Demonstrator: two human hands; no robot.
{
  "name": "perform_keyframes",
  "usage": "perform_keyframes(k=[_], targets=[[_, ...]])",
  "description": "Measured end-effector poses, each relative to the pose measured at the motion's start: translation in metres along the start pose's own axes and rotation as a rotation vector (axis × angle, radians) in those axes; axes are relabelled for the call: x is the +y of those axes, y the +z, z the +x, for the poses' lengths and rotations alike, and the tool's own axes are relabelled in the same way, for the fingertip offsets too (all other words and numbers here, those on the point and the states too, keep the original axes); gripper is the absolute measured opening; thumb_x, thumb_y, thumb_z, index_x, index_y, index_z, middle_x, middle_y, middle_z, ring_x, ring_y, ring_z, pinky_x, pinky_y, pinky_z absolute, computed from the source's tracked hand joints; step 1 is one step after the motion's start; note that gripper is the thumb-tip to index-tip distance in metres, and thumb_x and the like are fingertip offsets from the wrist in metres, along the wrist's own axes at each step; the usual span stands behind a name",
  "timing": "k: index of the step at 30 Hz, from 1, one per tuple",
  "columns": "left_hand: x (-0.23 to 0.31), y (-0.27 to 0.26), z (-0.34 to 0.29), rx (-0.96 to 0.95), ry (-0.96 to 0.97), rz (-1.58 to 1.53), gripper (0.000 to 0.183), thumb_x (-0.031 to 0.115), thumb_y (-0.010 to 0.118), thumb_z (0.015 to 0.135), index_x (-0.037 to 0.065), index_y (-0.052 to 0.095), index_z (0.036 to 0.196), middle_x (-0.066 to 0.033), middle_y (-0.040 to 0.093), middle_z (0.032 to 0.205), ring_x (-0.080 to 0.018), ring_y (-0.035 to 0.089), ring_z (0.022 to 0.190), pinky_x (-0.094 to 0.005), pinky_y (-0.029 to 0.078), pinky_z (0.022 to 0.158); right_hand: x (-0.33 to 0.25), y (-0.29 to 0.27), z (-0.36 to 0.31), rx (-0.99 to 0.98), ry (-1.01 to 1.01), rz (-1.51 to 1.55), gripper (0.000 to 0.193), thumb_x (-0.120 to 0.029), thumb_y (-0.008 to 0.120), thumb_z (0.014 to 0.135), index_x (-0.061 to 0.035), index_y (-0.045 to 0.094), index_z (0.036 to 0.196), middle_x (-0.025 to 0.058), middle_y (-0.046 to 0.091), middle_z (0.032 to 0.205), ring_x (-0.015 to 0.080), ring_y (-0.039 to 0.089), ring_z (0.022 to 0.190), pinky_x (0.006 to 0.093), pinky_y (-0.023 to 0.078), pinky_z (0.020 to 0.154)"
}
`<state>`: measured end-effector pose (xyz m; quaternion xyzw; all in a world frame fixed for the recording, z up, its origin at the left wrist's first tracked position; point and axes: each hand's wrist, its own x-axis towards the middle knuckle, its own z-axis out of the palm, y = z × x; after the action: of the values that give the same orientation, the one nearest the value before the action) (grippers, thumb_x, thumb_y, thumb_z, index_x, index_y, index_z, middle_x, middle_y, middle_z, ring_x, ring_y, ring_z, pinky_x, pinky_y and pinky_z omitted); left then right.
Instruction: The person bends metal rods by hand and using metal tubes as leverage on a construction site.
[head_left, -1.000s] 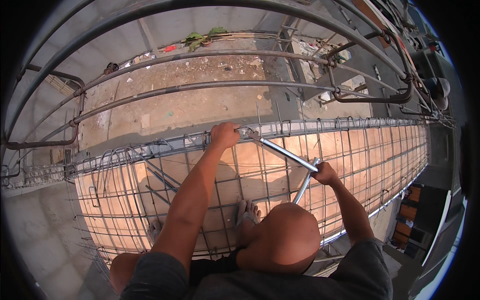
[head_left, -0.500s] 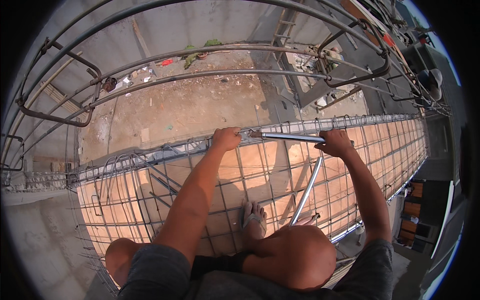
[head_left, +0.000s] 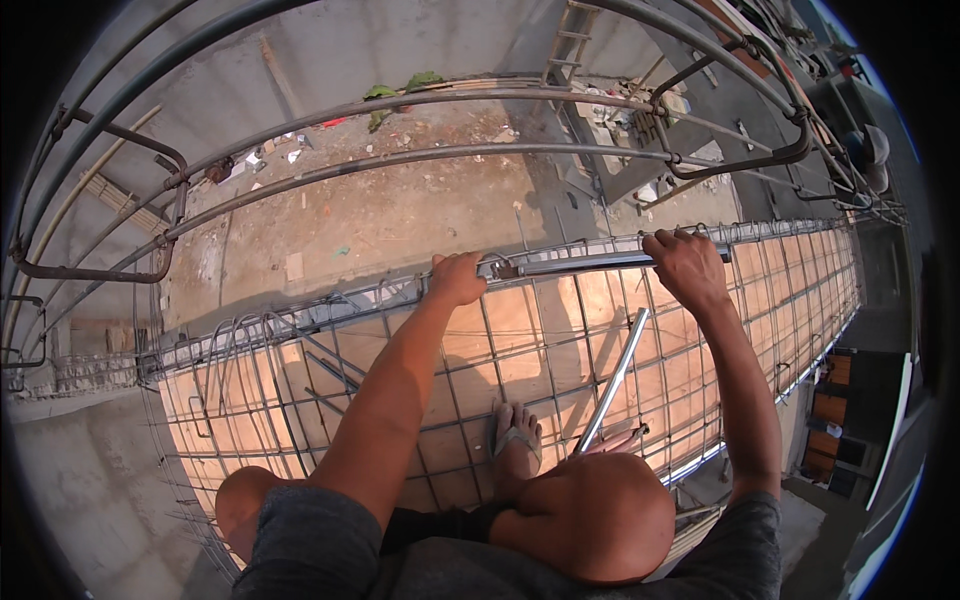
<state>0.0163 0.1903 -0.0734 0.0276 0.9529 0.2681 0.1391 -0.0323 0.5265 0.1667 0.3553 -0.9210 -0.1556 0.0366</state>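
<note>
My left hand (head_left: 458, 278) is closed on a steel rebar at the far edge of the rebar mesh (head_left: 462, 375). Just right of it lies the dark, rusty head of a long tool with a silver tubular handle (head_left: 590, 264). Toward the handle's dark right end, my right hand (head_left: 690, 268) grips it with curled fingers. The handle lies nearly level along the mesh's far edge. A second silver tube (head_left: 612, 380) slants down toward my bent knee, which hides its lower end.
My sandalled foot (head_left: 517, 440) stands on the mesh over plywood boards (head_left: 440, 350). Beyond, long bars with bent stirrups (head_left: 420, 155) cross above a dirt floor (head_left: 370, 210) far below. A ladder (head_left: 568, 45) leans at the back wall. Loose short bars (head_left: 330, 375) lie left.
The silver handle has swung away from me and now lies closer to the far edge, my right hand moving with it. My left hand stays nearly in place.
</note>
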Motion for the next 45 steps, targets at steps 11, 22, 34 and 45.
perform_keyframes(k=[11,22,34,45], targets=[[0.000,0.007,0.004,-0.028,-0.033,0.054,0.061,0.033,0.061,0.082,0.021,0.053,0.141,-0.0142,0.070,0.109,-0.0285,0.062,0.111,-0.0428,0.032,0.097,-0.141,0.053,-0.095,-0.308,0.826,0.889,0.035,-0.038,0.071,0.089,-0.0039,0.064,0.095,0.0210,0.066,0.073,0.0417,0.067,0.074,0.0498,0.051,0.067],[0.000,-0.005,0.006,-0.093,-0.092,-0.035,0.059,0.038,0.051,0.092,0.022,0.045,0.148,-0.0141,0.067,0.125,-0.0300,0.059,0.121,-0.0449,0.030,0.104,-0.255,0.074,-0.156,-0.189,1.103,1.361,0.036,-0.034,0.072,0.091,0.0011,0.067,0.095,0.0107,0.057,0.064,0.0174,0.051,0.059,0.0363,0.041,0.057],[-0.037,0.015,0.038,-0.094,-0.076,-0.407,0.042,0.047,0.041,0.102,0.029,0.065,0.131,-0.0065,0.070,0.122,-0.0253,0.060,0.120,-0.0424,0.022,0.107,-0.253,0.100,-0.224,0.406,1.699,1.712,0.019,-0.020,0.062,0.099,-0.0014,0.063,0.094,-0.0033,0.048,0.060,0.0062,0.044,0.055,0.0245,0.032,0.048],[-0.003,0.004,0.018,-0.104,-0.067,-0.456,0.044,0.037,0.053,0.101,0.011,0.061,0.135,-0.0062,0.069,0.116,-0.0135,0.060,0.109,-0.0277,0.038,0.103,-0.135,0.173,-0.299,0.313,1.871,0.831,0.039,-0.020,0.066,0.091,0.0006,0.061,0.123,0.0180,0.069,0.093,0.0283,0.066,0.083,0.0416,0.051,0.078]])
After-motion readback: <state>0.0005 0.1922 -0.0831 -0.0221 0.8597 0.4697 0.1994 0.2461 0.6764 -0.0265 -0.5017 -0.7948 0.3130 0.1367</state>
